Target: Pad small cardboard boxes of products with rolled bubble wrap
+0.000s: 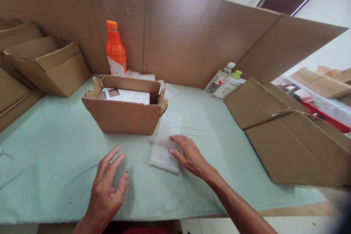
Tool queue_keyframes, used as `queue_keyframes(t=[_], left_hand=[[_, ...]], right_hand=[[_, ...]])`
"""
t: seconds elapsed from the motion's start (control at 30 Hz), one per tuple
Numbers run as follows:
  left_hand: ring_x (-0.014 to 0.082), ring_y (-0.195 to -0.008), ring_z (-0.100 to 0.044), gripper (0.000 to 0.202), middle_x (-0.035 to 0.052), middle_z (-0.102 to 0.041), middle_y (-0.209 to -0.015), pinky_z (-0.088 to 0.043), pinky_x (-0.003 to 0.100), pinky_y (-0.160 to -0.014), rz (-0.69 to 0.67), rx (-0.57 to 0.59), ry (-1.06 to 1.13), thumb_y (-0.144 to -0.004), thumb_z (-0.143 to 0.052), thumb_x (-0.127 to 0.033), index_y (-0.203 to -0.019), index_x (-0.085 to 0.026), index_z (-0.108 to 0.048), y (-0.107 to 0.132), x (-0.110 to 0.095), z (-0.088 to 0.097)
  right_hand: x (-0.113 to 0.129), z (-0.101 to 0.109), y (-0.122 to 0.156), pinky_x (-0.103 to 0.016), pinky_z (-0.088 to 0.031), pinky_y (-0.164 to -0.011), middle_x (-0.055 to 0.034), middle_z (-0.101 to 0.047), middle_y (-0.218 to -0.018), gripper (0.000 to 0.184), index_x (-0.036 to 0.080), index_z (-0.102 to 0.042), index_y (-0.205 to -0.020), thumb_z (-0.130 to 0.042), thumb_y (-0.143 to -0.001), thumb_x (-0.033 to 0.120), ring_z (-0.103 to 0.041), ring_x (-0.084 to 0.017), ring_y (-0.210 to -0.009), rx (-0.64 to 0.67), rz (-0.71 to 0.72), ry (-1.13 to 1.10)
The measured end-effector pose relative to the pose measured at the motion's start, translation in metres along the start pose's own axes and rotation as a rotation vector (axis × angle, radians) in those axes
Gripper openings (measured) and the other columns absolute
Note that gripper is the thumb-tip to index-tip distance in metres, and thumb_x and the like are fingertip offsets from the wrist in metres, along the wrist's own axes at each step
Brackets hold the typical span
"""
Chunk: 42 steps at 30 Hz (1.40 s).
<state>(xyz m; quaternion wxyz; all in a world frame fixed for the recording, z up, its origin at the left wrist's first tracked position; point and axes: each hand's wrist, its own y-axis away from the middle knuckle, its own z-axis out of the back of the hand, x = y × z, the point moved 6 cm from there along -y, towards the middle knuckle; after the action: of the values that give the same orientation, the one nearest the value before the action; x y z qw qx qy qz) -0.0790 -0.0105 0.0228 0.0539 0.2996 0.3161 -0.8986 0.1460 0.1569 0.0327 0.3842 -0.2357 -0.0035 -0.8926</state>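
1. Your left hand [106, 186] is empty, fingers and thumb curved apart above the creased pale-green cloth [49, 182].
2. Your right hand [190, 155] spreads thumb from fingers over the flat, translucent bubble-wrap strip [163, 157]; contact is hard to judge.
3. Beyond your left hand, an open, flared corrugated-cardboard box [127, 117] holds a white carton [131, 97].

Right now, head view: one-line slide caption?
Right hand over bubble wrap, left hand open and empty, with an open cardboard box holding a white package beyond them.
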Motion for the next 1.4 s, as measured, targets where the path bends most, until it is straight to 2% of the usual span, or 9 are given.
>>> queue_keyframes(t=[0.17, 0.4, 0.63, 0.77, 0.87, 1.03, 1.2, 1.33, 1.4], left_hand=[[0.0266, -0.126, -0.055, 0.043, 0.0125, -0.055, -0.137, -0.051, 0.045, -0.104, -0.036, 0.1, 0.033, -0.091, -0.052, -0.015, -0.134, -0.022, -0.05, -0.005, -0.004, -0.005], [0.0271, -0.136, -0.049, 0.074, 0.0127, -0.049, -0.147, -0.048, 0.046, -0.109, 0.028, 0.43, 0.233, -0.083, -0.053, -0.014, -0.152, -0.024, -0.027, 0.007, -0.026, -0.025], [0.0279, -0.134, -0.05, 0.073, 0.0143, -0.051, -0.144, -0.046, 0.049, -0.11, -0.039, 0.293, 0.239, -0.086, -0.053, -0.013, -0.153, -0.023, -0.024, -0.004, -0.043, -0.027], [0.0263, -0.135, -0.048, 0.075, 0.0131, -0.051, -0.146, -0.043, 0.048, -0.112, -0.099, 0.294, 0.28, -0.086, -0.053, -0.013, -0.153, -0.025, -0.023, -0.028, -0.058, -0.024], [0.0269, -0.135, -0.05, 0.072, 0.0121, -0.054, -0.145, -0.046, 0.047, -0.108, -0.044, 0.462, 0.413, -0.087, -0.057, -0.021, -0.152, -0.026, -0.026, -0.051, -0.061, -0.042], [0.0279, -0.121, -0.061, 0.066, 0.0134, -0.065, -0.132, -0.05, 0.047, -0.1, 0.248, 0.871, 0.578, -0.097, -0.043, -0.05, -0.154, -0.019, -0.029, -0.072, -0.044, -0.093], [0.0277, -0.121, -0.061, 0.065, 0.0138, -0.064, -0.131, -0.044, 0.048, -0.106, 0.353, 0.815, 0.615, -0.099, -0.037, -0.054, -0.154, -0.02, -0.031, -0.068, -0.025, -0.106], [0.023, -0.099, -0.066, 0.072, 0.0171, -0.06, -0.134, -0.055, 0.041, -0.086, 0.367, 0.695, 0.574, -0.093, -0.053, -0.037, -0.155, -0.017, -0.024, -0.056, -0.022, -0.106], [0.0245, -0.107, -0.064, 0.071, 0.0187, -0.051, -0.144, -0.056, 0.041, -0.086, 0.291, 0.624, 0.451, -0.089, -0.055, -0.026, -0.154, -0.018, -0.026, -0.052, -0.026, -0.102]], right_hand=[[0.025, 0.003, 0.02, -0.04, -0.05, -0.084, -0.0053, -0.073, -0.092, 0.015, 0.023, -0.067, -0.104, -0.058, -0.093, 0.019, -0.065, -0.023, -0.09, -0.057, 0.074, -0.192], [0.063, 0.007, 0.046, -0.033, -0.049, -0.078, -0.002, -0.072, -0.087, 0.008, 0.024, -0.068, -0.095, -0.061, -0.094, 0.02, -0.064, -0.018, -0.084, 0.107, 0.091, -0.522], [0.024, 0.0, 0.028, -0.036, -0.051, -0.083, -0.0051, -0.073, -0.093, 0.008, 0.024, -0.068, -0.092, -0.06, -0.092, 0.025, -0.067, -0.022, -0.091, -0.04, -0.084, -0.421], [0.017, -0.009, 0.02, -0.035, -0.053, -0.086, -0.008, -0.07, -0.119, 0.009, 0.023, -0.065, -0.094, -0.057, -0.093, 0.029, -0.064, -0.024, -0.111, 0.06, -0.132, -0.511], [0.019, -0.013, 0.019, -0.036, -0.051, -0.091, -0.009, -0.069, -0.123, 0.013, 0.022, -0.063, -0.088, -0.058, -0.093, 0.032, -0.064, -0.025, -0.114, 0.146, -0.119, -0.617], [0.019, -0.01, 0.018, -0.034, -0.052, -0.089, -0.0072, -0.073, -0.108, 0.017, 0.02, -0.063, -0.088, -0.056, -0.094, 0.034, -0.067, -0.023, -0.102, 0.134, -0.104, -0.664], [0.007, 0.0, 0.012, -0.031, -0.049, -0.076, -0.0016, -0.073, -0.086, 0.011, 0.023, -0.064, -0.089, -0.055, -0.093, 0.029, -0.066, -0.019, -0.081, -0.008, -0.156, -0.356], [-0.001, -0.01, 0.001, -0.033, -0.044, -0.079, -0.0023, -0.074, -0.086, 0.006, 0.022, -0.064, -0.09, -0.058, -0.091, 0.021, -0.066, -0.02, -0.08, -0.05, -0.096, -0.028], [-0.004, -0.019, -0.003, -0.034, -0.043, -0.078, -0.0032, -0.074, -0.084, 0.005, 0.02, -0.064, -0.089, -0.06, -0.09, 0.018, -0.066, -0.021, -0.079, -0.053, -0.081, 0.034]])
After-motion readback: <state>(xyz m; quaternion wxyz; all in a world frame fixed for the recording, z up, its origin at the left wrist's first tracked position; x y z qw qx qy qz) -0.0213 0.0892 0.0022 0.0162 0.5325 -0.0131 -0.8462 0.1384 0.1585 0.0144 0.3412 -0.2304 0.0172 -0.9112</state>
